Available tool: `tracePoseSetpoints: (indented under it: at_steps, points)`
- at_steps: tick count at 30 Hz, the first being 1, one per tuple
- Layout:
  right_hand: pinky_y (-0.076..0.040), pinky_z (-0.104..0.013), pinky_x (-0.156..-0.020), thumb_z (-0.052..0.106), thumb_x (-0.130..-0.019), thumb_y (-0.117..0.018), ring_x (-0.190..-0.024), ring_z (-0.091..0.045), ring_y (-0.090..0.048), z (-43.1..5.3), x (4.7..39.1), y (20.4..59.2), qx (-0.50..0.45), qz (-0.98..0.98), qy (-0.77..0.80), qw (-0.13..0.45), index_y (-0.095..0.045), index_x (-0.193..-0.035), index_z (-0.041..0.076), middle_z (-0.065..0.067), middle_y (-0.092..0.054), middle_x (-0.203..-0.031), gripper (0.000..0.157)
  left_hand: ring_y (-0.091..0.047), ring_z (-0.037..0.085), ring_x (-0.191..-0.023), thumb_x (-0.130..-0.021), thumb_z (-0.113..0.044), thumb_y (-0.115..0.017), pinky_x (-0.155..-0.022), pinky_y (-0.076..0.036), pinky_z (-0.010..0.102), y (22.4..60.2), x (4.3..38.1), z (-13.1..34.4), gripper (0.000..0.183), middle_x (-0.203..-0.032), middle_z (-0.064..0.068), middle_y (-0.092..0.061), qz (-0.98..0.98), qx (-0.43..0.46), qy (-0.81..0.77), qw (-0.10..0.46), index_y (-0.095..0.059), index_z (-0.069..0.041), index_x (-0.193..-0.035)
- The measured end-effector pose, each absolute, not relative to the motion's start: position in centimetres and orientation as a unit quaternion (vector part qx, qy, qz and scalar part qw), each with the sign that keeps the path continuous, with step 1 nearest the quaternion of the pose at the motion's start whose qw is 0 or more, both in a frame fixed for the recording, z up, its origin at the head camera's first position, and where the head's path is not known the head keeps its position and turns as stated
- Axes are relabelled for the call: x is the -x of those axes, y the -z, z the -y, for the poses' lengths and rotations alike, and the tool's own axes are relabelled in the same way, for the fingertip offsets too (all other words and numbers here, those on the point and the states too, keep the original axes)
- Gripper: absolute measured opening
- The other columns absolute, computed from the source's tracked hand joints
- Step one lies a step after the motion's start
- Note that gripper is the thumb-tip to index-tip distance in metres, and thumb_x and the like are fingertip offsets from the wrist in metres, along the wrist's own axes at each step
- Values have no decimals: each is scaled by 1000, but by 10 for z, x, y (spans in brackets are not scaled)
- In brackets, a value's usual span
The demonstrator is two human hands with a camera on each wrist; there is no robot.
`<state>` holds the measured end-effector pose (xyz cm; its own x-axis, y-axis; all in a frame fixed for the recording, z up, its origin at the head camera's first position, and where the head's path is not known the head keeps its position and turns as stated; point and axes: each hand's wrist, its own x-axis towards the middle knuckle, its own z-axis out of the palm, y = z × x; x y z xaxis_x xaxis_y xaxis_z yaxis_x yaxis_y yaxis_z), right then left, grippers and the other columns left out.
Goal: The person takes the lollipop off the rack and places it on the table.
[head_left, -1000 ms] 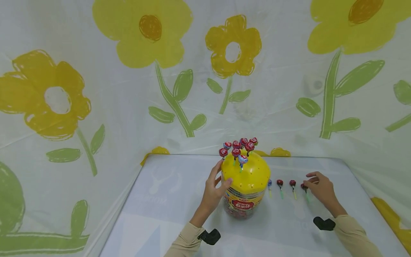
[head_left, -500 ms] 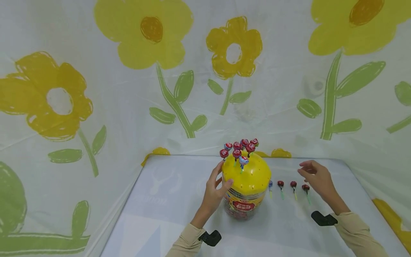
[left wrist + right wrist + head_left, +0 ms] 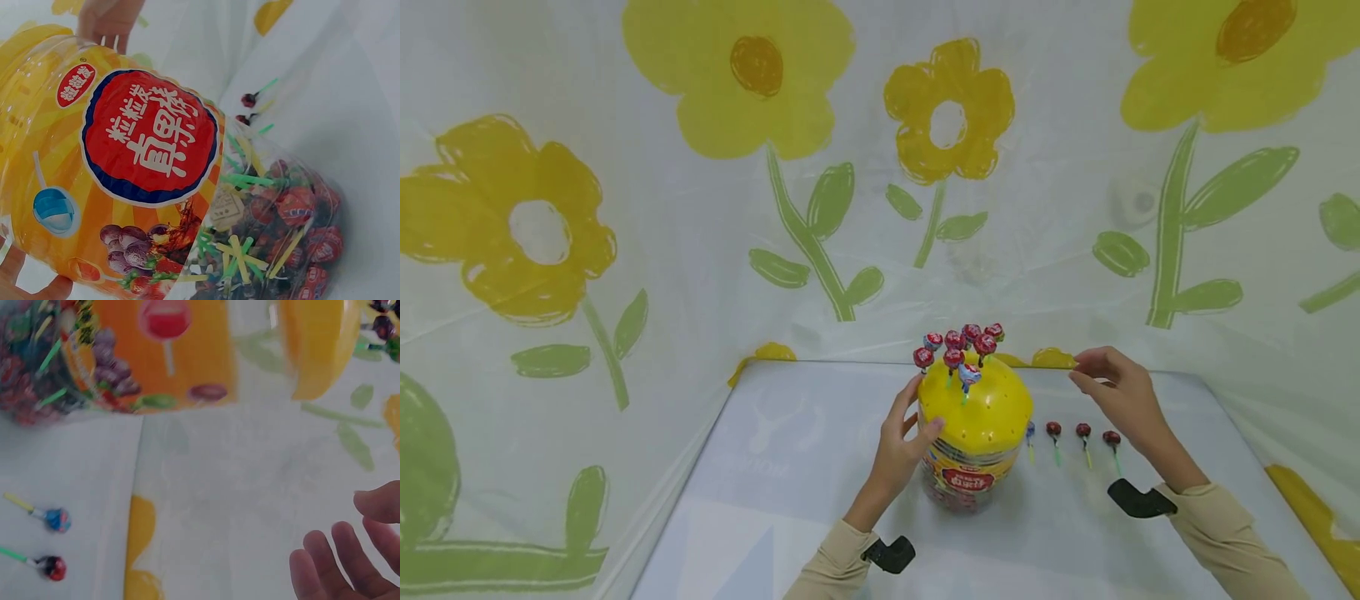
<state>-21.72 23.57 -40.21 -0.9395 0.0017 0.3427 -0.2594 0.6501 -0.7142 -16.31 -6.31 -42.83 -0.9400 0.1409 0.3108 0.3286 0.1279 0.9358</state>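
Observation:
A clear candy jar (image 3: 968, 482) with a yellow lid (image 3: 992, 412) stands on the table. In the left wrist view, wrapped lollipops (image 3: 294, 206) show through its lower part. Several lollipops (image 3: 953, 340) stick up from the lid, mostly toward its back left. My left hand (image 3: 898, 446) grips the jar at its upper left side, thumb in front, fingers round the side. To the right of the jar my right hand (image 3: 1116, 392) is raised above the table, fingers loosely bent. No object shows between its thumb and fingers (image 3: 322, 550) in the right wrist view.
Several loose lollipops lie in a row right of the jar, including a blue one (image 3: 57, 520) and a dark red one (image 3: 1111, 438) at the right end. The pale table (image 3: 760, 483) meets a flower-printed curtain (image 3: 1045, 250) at its back edge.
My right hand was at the rightmost loose lollipop, then rose away from it, upward and left in the head view. That lollipop stays on the table. My left hand keeps its hold.

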Motion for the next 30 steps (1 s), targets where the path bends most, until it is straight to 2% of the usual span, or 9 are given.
tracePoseSetpoints:
  at_steps: [8,14,23,30]
  points:
    - [-47,-13,-66,20,-83,-59,-82,-6,-54,-215,210,376,-128,860,-468,157,-55,-102,8,-6,-57,-95,23,-30,17,-123,-84,-31,-52,-95,-32,48,429,164,62,62,-137,-4,-31,746,161,642,75,-25,-15,-138]
    - [-48,-15,-66,13,-82,-60,-84,-12,-55,-198,212,368,-159,836,-504,144,-54,-104,7,-8,-57,-98,24,-30,17,-123,-84,-30,-53,-95,-31,49,429,163,63,61,-137,-3,-31,745,158,644,74,-26,-17,-138]
    - [-48,-17,-71,21,-82,-60,-88,-14,-55,-171,216,362,-175,834,-507,126,-52,-106,11,-4,-57,-99,27,-31,15,-122,-85,-30,-53,-95,-31,48,431,164,64,60,-137,-5,-32,746,153,643,75,-26,-18,-137]
    - [-47,-18,-72,21,-81,-63,-91,-14,-54,-156,220,360,-183,826,-520,119,-51,-107,12,-3,-55,-100,30,-31,16,-122,-85,-30,-52,-95,-32,48,431,163,63,61,-137,-4,-32,747,154,643,73,-25,-14,-138]
